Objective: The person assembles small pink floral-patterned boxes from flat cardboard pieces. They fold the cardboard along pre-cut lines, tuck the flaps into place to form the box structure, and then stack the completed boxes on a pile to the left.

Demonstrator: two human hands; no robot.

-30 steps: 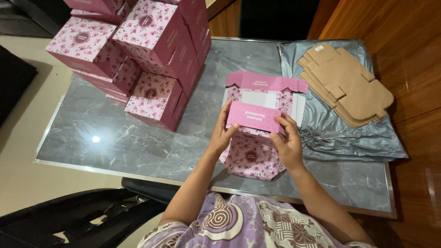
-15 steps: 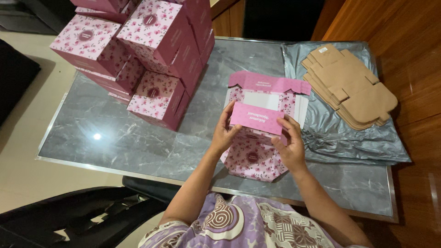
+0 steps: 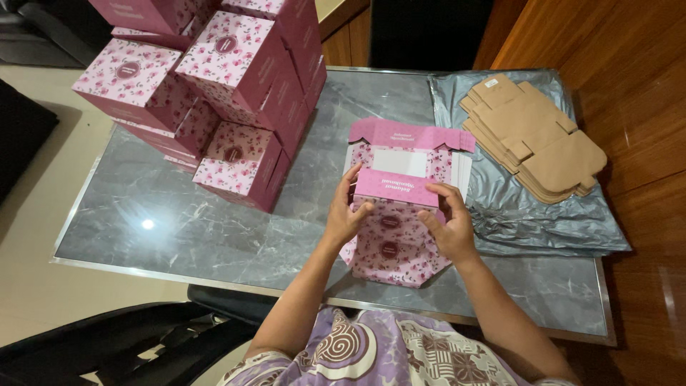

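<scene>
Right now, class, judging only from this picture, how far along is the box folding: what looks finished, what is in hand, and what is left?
Done: a stack of assembled pink floral boxes stands at the table's far left. In hand: the left hand and right hand hold one pink floral box blank, partly folded, one flap raised. Left: a pile of flat brown blanks lies unfolded on grey plastic sheeting at the right.
</scene>
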